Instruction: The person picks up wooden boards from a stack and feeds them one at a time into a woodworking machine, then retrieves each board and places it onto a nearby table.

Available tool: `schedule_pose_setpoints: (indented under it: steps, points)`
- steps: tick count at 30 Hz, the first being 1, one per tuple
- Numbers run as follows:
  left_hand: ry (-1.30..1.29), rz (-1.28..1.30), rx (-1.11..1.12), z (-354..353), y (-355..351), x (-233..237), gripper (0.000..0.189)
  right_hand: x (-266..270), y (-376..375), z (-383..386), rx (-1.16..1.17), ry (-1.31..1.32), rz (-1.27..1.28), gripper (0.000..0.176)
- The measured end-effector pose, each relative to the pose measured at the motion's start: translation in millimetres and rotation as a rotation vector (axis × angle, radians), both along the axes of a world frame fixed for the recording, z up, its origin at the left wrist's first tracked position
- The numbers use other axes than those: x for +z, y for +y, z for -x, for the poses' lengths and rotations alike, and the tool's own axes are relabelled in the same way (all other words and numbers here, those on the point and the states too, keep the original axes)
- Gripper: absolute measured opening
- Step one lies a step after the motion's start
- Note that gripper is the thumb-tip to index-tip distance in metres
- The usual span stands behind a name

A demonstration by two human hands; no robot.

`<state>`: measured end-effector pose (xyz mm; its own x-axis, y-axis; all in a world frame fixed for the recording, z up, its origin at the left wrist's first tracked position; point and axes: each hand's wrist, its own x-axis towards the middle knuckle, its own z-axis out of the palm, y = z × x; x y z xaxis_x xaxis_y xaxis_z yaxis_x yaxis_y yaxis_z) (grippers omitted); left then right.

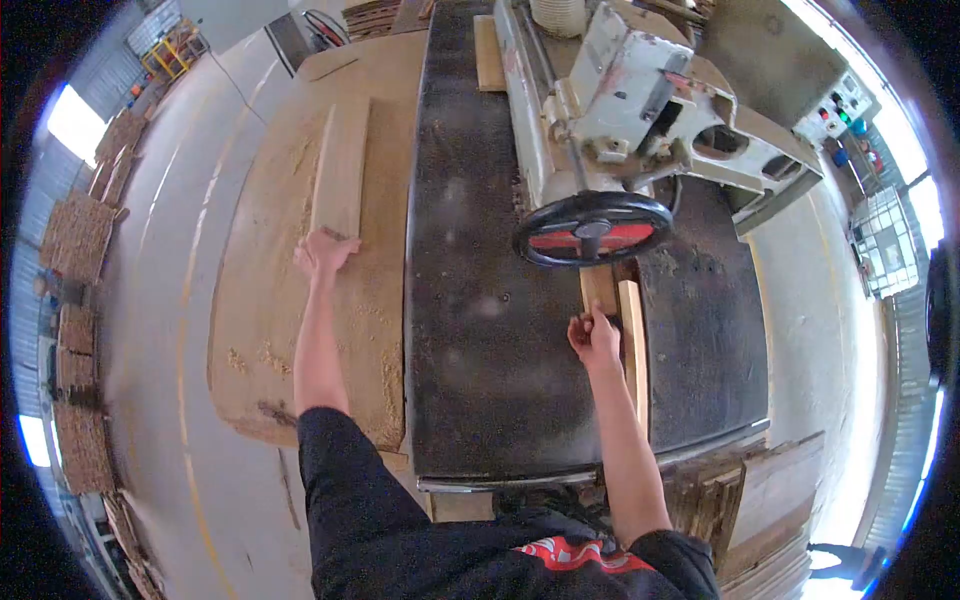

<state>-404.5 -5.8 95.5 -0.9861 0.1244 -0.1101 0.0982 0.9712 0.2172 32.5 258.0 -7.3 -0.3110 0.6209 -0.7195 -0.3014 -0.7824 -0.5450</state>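
Observation:
My left hand [325, 252] is at the near end of a pale wooden board [342, 165], its fingers closed over that end. The board lies lengthwise on the brown side table. My right hand [596, 342] is above the dark machine table, fingers curled, with a digit against the near end of a brown wooden piece [598, 287]. That piece runs under the black handwheel [592, 230], where its far end is hidden. Just right of this hand, a narrow light wood strip [633, 345] lies lengthwise on the table.
The white machine head [625, 85] overhangs the dark table [465, 300]. Sawdust lies on the side table [265, 300]. Another wood piece [489, 55] rests at the back. Stacked boards [785, 490] stand at lower right, and a control box [835, 108] at upper right.

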Motion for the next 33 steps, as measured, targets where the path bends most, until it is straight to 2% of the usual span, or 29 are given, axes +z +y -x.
schedule_pose_setpoints:
  steps: [2, 4, 6, 7, 8, 10, 11, 13, 14, 17, 18, 21, 23, 24, 26, 28, 30, 32, 33]
  points:
    - [0.154, -0.148, 0.019, -16.9, -10.8, -28.2, 0.062, 0.8, 15.1, 11.8, 0.016, 0.008, -0.005, 0.043]
    - [0.045, -0.522, -0.019, -25.5, -30.0, -76.8, 0.063, 3.1, 27.7, 28.5, 0.056, -0.043, -0.001, 0.042]
    - [-0.197, -0.891, 0.100, -86.1, -52.4, -62.2, 0.064, -14.9, 38.8, 47.0, 0.022, 0.034, -0.096, 0.042]
    - [-0.379, -1.079, 0.251, -139.6, -60.2, -32.5, 0.064, -18.5, 38.5, 50.4, 0.012, 0.070, -0.146, 0.042]
    - [-0.801, -1.471, 0.140, -166.2, -83.5, -42.3, 0.070, -10.2, 29.4, 51.6, 0.035, 0.003, -0.248, 0.041]
    - [-1.281, -2.070, 0.136, -240.9, -98.8, -32.4, 0.082, 10.1, 5.8, 50.6, 0.103, -0.134, -0.458, 0.039]
    - [-1.309, -2.295, 0.281, -292.8, -87.4, -11.4, 0.088, 7.6, -5.8, 41.4, 0.187, -0.145, -0.620, 0.037]
    - [-1.383, -2.413, 0.335, -355.1, -100.5, -40.1, 0.092, -5.0, -29.3, 15.6, 0.366, -0.149, -0.950, 0.033]
    - [-1.417, -2.475, 0.358, -380.5, -105.5, -50.7, 0.094, -3.1, -44.6, 6.4, 0.365, -0.251, -1.146, 0.025]
    - [-1.408, -2.537, 0.538, -444.6, -115.2, -45.3, 0.096, -16.9, -67.0, -20.0, 0.297, -0.244, -1.333, 0.021]
    - [-1.464, -2.598, 0.445, -460.3, -119.1, -45.5, 0.096, -15.9, -74.5, -31.1, 0.313, -0.258, -1.327, 0.021]
    - [-1.397, -2.595, 0.419, -498.9, -129.9, -42.8, 0.097, -16.5, -91.5, -58.5, 0.370, -0.281, -1.295, 0.019]
    - [-1.410, -2.563, 0.376, -510.9, -130.1, -39.9, 0.097, -26.4, -97.4, -78.8, 0.430, -0.258, -1.268, 0.018]
    - [-1.425, -2.545, 0.369, -520.6, -129.6, -40.0, 0.097, -10.0, -109.5, -93.9, 0.460, -0.286, -1.288, 0.017]
    - [-1.398, -2.440, 0.282, -530.2, -125.0, -43.6, 0.091, -14.0, -121.0, -119.1, 0.482, -0.272, -1.279, 0.016]
    - [-1.244, -2.171, 0.215, -535.6, -121.9, -69.9, 0.084, -14.4, -132.2, -143.4, 0.519, -0.228, -1.204, 0.014]
    - [-0.965, -1.733, 0.173, -539.0, -122.2, -126.3, 0.077, -13.3, -144.4, -161.9, 0.542, -0.259, -1.214, 0.015]
    - [-0.736, -1.467, 0.216, -562.2, -107.2, -75.4, 0.073, -26.8, -144.7, -176.6, 0.563, -0.337, -1.292, 0.017]
    - [-0.620, -1.334, 0.231, -572.2, -101.4, -55.2, 0.071, -34.9, -144.4, -184.6, 0.576, -0.327, -1.241, 0.019]
